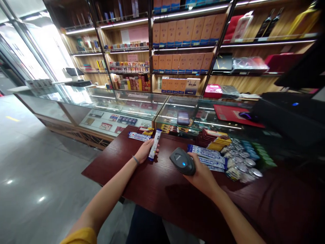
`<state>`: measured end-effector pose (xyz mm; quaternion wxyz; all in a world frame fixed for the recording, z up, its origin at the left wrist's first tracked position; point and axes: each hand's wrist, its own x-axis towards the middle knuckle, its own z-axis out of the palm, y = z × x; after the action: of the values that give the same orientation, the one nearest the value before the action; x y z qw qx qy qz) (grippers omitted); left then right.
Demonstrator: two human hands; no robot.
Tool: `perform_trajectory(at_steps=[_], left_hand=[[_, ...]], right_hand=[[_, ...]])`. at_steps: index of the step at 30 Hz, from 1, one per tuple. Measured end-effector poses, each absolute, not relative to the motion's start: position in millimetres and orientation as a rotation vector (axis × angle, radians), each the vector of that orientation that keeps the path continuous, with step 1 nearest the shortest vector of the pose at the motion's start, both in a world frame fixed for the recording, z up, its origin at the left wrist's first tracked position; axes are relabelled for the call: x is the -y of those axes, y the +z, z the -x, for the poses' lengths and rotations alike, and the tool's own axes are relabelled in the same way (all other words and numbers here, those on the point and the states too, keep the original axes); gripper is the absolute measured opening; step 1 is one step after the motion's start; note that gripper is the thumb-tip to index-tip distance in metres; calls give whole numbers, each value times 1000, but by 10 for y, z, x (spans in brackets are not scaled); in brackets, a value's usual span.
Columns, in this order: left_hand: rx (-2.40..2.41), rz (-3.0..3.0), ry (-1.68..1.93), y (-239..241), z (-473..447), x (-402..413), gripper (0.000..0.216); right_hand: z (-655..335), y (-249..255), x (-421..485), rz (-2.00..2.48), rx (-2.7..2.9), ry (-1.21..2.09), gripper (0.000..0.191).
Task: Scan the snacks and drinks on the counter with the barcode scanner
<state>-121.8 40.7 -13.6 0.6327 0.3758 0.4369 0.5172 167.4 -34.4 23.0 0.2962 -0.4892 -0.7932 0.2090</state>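
Note:
My left hand (pixel 145 151) grips a long blue-and-white candy packet (pixel 155 144) by its lower end, holding it tilted above the dark red wooden counter (pixel 157 184). My right hand (pixel 201 174) is wrapped round a grey handheld barcode scanner (pixel 182 161) with a blue light, its head turned toward the packet. Another blue-and-white packet (pixel 139 136) lies flat on the counter beyond my left hand. More of the same packets (pixel 207 156) lie just past the scanner.
Red-and-yellow chocolate bars (pixel 214 138), round foil-topped tins (pixel 241 164) and green packs (pixel 264 157) crowd the counter's right. A glass display case (pixel 132 105) runs behind. Lit shelves of boxes (pixel 185 32) fill the back wall. A black till machine (pixel 289 117) stands at right.

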Motion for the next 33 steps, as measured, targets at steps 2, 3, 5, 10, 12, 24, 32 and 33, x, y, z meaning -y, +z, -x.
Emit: perform_trajectory(at_steps=[2,3,5,10,12,24,32,33], left_hand=[[-983,-847,1160,-144,1207,-398,32],[-982,-846,1152,-152,1205,-399,31],[-999,-862,1148,-170,1203,-408,30],[-1017,-864,1154,-187,1193,-423,29],[-965,-827,1150,-181,1197,-422,28],[-981,-1164,1212,-73,925,-572,56],[-1149,-1976,1202,-19,96,-504,29],[-1132,-2086,1187,-24,-16,-472,28]], right_hand=[[-1655,243,353,1326,2140,538,51],[-1649,249,356,1338,2161,520,46],[-1648,258,358,1355,2207,498,33],[-1673,277,358,1312,2176,570,34],[-1685,283,355,1289,2138,595,41],[-2150,398,204,1336,1659,581,42],[-2600,534,147,1266,1338,561,42],[-2645,550,151,1269,1303,565,40]])
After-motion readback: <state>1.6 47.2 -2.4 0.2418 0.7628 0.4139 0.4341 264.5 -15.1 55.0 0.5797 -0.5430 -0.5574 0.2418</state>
